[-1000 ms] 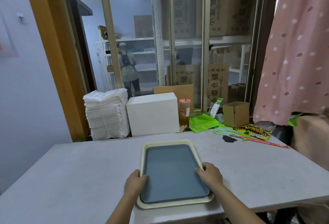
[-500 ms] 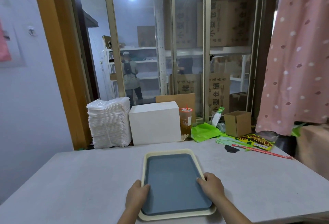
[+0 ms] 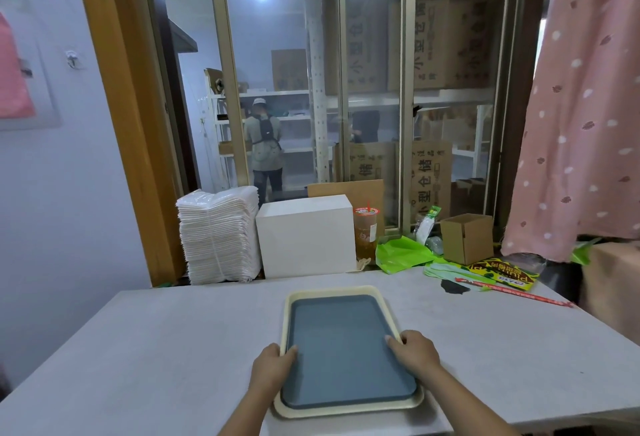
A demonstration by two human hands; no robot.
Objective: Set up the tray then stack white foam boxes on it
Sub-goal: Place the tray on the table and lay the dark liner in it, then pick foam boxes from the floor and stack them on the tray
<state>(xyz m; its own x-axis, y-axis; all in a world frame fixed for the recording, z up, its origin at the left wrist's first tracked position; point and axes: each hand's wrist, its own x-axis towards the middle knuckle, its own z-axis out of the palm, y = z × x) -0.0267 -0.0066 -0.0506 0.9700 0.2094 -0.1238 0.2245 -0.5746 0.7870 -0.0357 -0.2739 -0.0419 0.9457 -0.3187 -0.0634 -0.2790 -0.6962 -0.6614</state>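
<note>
A cream-rimmed tray (image 3: 332,292) with a blue-grey inner surface lies flat on the grey table, near its front edge. My left hand (image 3: 272,368) grips the tray's left rim, thumb over the edge. My right hand (image 3: 414,352) grips the right rim the same way. A tall stack of white foam boxes (image 3: 218,236), flat and bundled with string, stands at the back left beyond the table, well out of reach of both hands.
A white cube-shaped box (image 3: 306,236) stands behind the table, next to an iced drink cup (image 3: 365,233). To the right lie a green bag (image 3: 401,253), a small cardboard box (image 3: 465,238) and printed packets (image 3: 498,274). A pink curtain (image 3: 581,106) hangs at right.
The view has tilted upward, so the tray and hands sit lower in frame. Both hands stay on the tray's rims; the tray hardly shifts on the table.
</note>
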